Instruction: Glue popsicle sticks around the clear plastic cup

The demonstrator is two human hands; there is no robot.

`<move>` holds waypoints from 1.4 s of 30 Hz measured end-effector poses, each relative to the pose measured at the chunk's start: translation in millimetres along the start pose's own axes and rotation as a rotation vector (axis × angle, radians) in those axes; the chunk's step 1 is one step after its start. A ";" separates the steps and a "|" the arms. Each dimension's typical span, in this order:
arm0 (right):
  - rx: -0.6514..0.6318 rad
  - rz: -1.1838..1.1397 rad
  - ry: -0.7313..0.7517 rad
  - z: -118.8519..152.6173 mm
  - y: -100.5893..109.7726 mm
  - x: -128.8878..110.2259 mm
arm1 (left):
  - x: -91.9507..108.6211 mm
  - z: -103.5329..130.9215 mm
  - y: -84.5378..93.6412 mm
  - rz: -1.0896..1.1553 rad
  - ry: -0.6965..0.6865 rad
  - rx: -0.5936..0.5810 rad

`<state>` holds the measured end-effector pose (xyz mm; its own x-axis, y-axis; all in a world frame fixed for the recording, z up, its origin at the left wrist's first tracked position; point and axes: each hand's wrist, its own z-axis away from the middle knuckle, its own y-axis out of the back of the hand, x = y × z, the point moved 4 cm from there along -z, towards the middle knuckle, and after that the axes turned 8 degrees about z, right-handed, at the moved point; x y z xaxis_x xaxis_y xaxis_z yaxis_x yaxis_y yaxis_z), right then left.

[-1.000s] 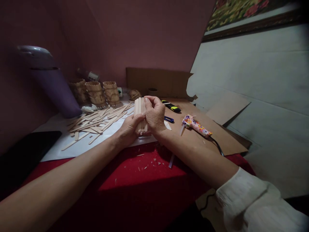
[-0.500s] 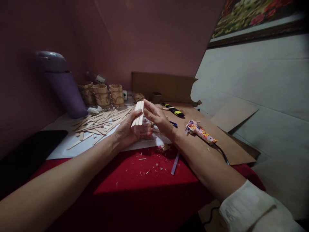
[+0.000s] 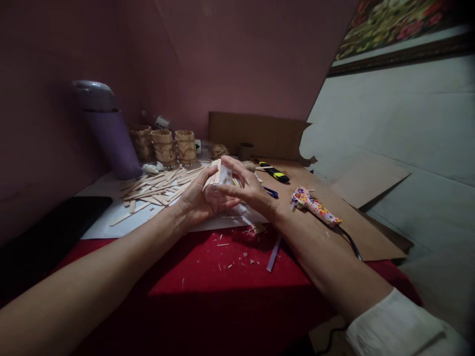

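Note:
In front of me a clear plastic container [image 3: 226, 178] with pale wooden craft sticks [image 3: 215, 174] lying side by side along it is held between both hands. My left hand [image 3: 198, 198] is wrapped round it from the left and below, its thumb pressing on the sticks. From the right, my right hand [image 3: 250, 188] spans the container, fingertips at the far end and thumb at the near side. Its other fingers are partly hidden. Left of the hands, a pile of loose craft sticks [image 3: 156, 190] lies on white paper [image 3: 96, 225].
A glue gun [image 3: 315, 206] with a cord and a black-yellow utility knife [image 3: 273, 171] rest on cardboard [image 3: 365, 237]. A glue stick [image 3: 273, 254] and wood scraps lie on the red cloth [image 3: 185, 287]. Behind stand decorated wooden cups [image 3: 185, 148], twine [image 3: 219, 151] and a purple flask [image 3: 111, 138].
The container has turned in my hands, so the sticks look foreshortened and more of its clear ribbed side shows. My view has shifted slightly left.

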<state>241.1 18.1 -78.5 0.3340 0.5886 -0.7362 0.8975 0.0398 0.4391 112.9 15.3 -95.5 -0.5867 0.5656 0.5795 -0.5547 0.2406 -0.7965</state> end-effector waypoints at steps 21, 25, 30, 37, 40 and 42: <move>-0.006 -0.075 0.007 0.4 -1.8 6.6 | -7.4 -4.6 5.7 -0.131 0.016 -0.067; -0.002 -0.088 0.018 0.1 -2.8 8.3 | -7.4 -2.0 2.8 -0.122 0.002 -0.052; 0.000 -0.096 0.015 -0.1 -2.8 8.4 | -7.3 0.4 0.9 -0.130 -0.008 -0.010; -0.010 -0.074 0.029 0.2 -2.0 7.1 | -5.0 1.1 2.3 -0.180 -0.071 -0.056; -0.010 -0.073 0.040 -0.4 -1.7 7.5 | -4.6 1.9 2.4 -0.187 -0.096 -0.046; -0.013 -0.065 0.038 -0.8 -1.3 6.9 | -4.0 2.3 2.4 -0.180 -0.113 -0.029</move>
<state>241.9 22.8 -83.7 0.2641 0.6143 -0.7435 0.9130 0.0893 0.3981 112.5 11.9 -99.4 -0.5430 0.4194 0.7275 -0.6405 0.3535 -0.6818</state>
